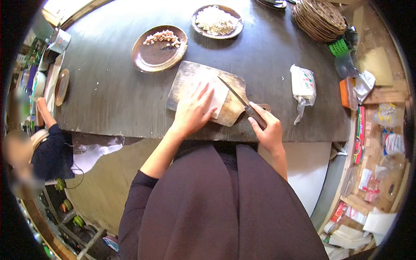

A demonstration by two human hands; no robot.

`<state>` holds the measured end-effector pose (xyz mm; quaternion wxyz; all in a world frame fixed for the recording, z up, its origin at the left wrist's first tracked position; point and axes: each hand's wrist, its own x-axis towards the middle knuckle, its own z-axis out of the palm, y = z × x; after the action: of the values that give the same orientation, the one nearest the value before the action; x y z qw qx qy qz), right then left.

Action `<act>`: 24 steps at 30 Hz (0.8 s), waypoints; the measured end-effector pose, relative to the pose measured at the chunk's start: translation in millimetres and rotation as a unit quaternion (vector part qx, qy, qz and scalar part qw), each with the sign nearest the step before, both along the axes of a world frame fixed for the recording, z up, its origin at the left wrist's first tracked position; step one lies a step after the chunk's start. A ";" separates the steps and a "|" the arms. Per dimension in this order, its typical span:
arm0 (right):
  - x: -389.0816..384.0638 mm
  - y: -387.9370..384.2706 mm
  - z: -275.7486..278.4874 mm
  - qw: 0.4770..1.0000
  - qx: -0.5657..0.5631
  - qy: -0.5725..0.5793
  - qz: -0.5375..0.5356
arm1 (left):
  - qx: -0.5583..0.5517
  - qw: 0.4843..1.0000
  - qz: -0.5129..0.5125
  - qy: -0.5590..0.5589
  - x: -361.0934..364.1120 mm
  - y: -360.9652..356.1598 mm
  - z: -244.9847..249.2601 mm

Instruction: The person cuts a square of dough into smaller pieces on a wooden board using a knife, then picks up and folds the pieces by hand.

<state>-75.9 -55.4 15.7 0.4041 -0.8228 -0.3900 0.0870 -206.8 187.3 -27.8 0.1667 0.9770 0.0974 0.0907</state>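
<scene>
A pale, flat white block (220, 100) lies on a worn wooden cutting board (184, 76) near the table's front edge. My left hand (193, 108) rests on the block, its fingers spread and stretched out. In my right hand (266, 128) is the dark handle of a knife (234, 92). The blade points up and left across the board, with its tip close to the block's upper right side. My right fingers wrap round the handle beside the board's own handle.
Behind the board stand a brown plate (147, 56) of chopped pieces and a plate (238, 28) of white shreds. A plastic-wrapped packet (303, 84) lies right. Stacked wicker plates (318, 19) are at the back right. Another person (54, 151) is at the far left.
</scene>
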 end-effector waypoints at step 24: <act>-44.7 45.1 -39.4 0.956 0.038 0.059 -0.286 | -0.325 0.916 0.159 -0.174 -50.9 66.6 5.5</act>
<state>-120.6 -10.2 -23.7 0.4656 -0.8772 -0.1167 0.0016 -257.6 253.9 -22.3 0.4731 0.8090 0.2452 0.2480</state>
